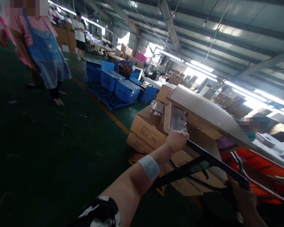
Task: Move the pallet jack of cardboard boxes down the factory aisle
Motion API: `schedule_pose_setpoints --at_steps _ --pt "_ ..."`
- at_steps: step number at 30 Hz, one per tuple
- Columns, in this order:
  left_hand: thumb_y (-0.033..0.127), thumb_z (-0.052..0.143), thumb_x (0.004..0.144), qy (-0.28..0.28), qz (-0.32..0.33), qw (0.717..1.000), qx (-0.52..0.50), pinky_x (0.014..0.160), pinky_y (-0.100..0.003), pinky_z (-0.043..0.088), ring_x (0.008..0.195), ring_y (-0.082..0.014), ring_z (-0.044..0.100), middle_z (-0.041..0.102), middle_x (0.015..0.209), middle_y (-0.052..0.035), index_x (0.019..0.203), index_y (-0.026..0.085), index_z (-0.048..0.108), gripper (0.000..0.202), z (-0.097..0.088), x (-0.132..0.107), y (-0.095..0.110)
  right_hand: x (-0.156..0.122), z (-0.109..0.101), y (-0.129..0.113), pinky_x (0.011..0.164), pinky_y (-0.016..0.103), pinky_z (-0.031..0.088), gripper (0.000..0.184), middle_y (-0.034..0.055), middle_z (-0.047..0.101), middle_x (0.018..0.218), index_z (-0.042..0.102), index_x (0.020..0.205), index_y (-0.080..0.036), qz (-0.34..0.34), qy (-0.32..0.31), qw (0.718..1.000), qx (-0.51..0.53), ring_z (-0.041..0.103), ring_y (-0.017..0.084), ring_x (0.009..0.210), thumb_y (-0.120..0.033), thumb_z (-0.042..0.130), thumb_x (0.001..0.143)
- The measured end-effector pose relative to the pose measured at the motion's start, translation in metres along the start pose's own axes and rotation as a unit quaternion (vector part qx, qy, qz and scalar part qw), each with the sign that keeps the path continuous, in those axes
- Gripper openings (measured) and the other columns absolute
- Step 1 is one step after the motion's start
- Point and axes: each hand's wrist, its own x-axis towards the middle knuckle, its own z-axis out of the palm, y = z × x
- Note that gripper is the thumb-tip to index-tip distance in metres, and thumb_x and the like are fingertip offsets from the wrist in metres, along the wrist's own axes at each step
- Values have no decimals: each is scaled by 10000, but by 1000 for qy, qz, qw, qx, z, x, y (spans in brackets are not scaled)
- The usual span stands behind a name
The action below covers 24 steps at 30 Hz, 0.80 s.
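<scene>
2 hands (177, 140) grip handle (213, 162) behind stacked boxes (148, 130).

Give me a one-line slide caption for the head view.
Both hands, left and right, grip a black cart handle before stacked cardboard boxes.

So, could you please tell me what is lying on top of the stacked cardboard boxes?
A large flat cardboard sheet lies tilted across the cardboard boxes; whatever is beneath it is hidden.

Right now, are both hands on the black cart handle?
Yes: the left hand grips one end of the black handle and the right hand the other.
</scene>
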Motion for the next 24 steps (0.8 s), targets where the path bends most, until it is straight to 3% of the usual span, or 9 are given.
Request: schedule_pose_setpoints --at_steps 3,7,12,16,24 --pt "216 466 890 5 -20 1000 17 669 -356 508 787 -235 673 695 859 -74 953 173 633 183 5 12 -6 13 15 0 542 440 514 209 101 683 678 673 612 -246 113 -24 993 33 680 352 704 -439 631 546" --pt "212 453 900 19 -30 999 30 711 -358 504 828 -239 678 714 918 -77 1115 201 646 290 19 26 -15 25 32 0 588 325 522 324 104 694 668 701 660 -159 167 -20 983 79 686 286 728 -457 657 541" --pt "257 440 914 66 -65 993 76 731 -387 497 855 -269 677 724 953 -74 1144 204 668 328 35 44 -26 39 44 -15 558 255 498 313 85 678 624 681 687 -123 134 -31 978 158 661 210 616 -418 641 589" --pt "273 432 901 73 -60 991 95 742 -383 497 881 -265 679 727 990 -84 1137 193 677 350 37 58 -34 48 50 -28 508 238 479 287 86 665 600 674 676 -115 132 -30 976 167 636 187 552 -391 658 601" --pt "273 497 829 80 -53 989 112 759 -350 495 886 -243 678 728 970 -82 1085 195 692 331 46 79 -49 68 64 -27 431 211 448 235 44 638 581 621 679 -130 98 -41 961 253 597 154 494 -344 669 596"
